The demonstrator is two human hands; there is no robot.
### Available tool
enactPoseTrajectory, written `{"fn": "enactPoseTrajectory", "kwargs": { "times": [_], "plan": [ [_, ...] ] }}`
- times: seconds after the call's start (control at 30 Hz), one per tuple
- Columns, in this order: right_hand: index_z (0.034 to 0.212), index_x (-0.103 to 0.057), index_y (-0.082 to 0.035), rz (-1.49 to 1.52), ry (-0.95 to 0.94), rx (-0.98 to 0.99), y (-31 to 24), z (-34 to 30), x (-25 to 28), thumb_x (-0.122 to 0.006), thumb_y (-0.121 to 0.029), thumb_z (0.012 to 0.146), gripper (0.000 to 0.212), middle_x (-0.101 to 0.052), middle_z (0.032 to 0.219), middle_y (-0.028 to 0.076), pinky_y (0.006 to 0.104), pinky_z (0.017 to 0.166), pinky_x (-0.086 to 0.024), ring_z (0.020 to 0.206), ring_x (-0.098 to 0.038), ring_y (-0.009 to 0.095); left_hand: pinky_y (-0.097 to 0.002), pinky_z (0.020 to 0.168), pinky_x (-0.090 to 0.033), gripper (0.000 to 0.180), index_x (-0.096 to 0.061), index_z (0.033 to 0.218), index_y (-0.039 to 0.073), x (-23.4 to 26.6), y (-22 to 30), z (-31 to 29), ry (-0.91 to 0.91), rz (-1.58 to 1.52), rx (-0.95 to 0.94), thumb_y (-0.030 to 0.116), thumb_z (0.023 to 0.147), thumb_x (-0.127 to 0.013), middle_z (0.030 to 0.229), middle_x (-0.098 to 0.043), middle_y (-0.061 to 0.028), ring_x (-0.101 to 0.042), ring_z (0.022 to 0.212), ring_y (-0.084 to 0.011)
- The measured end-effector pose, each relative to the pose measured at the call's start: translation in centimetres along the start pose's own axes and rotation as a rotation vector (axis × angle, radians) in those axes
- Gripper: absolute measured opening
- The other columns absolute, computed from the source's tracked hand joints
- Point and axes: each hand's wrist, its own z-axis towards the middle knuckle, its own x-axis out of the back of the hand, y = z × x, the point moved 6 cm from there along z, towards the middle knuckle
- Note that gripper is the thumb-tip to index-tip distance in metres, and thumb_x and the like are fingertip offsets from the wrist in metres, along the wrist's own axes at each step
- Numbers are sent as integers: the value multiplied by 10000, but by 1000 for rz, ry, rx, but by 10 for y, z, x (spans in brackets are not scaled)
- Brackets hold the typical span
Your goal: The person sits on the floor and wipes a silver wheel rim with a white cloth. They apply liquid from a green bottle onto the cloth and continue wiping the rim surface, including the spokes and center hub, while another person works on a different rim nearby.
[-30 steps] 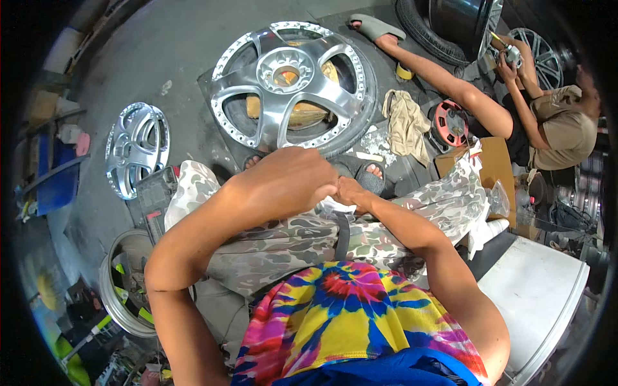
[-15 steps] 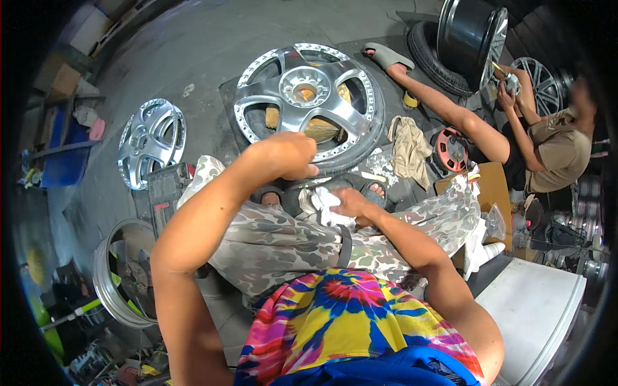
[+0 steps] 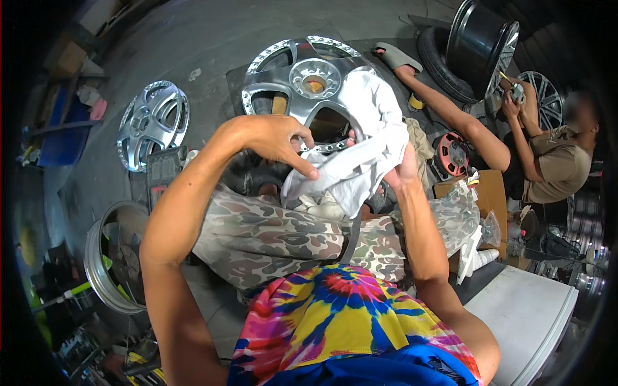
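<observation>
White cloth (image 3: 351, 170) hangs bunched between the two hands, above the camouflage trousers (image 3: 267, 228) and in front of the nearer edge of the polished five-spoke wheel face (image 3: 299, 103). Its bulk lies over and to the left of the right grip (image 3: 404, 170), which grasps it from the right side; most of those fingers are covered, with fingertips showing by the cloth's far left edge. One fold rises beyond that hand, overlapping the wheel, and another drops toward the lap. At the cloth's left end, the left grip (image 3: 273, 141) is loosely curled, thumb and index finger spread apart, the thumb overlapping the fabric; whether it presses there cannot be told.
</observation>
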Motion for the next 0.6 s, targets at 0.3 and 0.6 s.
{"fn": "enactPoseTrajectory", "kwargs": {
  "times": [0.3,0.6],
  "plan": [
    [1452,-517,53,-230,322,196,-19,-5,32,-502,-297,1107,491,-640,1375,191,431,1080,-525,1259,-632,253,-331,679,-484,393,-749,1005,-13,1,11,15,133,-354,-227,369,989,-657,788,-704,-46,-608,703,-142],
    [1121,-719,5,-975,411,-175,8,-37,26,-464,-538,1118,600,-687,947,55,292,801,-502,864,-626,126,-272,703,-463,410,-756,1084,9,19,29,-5,243,-725,-144,386,1056,-595,914,-702,-10,-594,828,-72]
  ]
}}
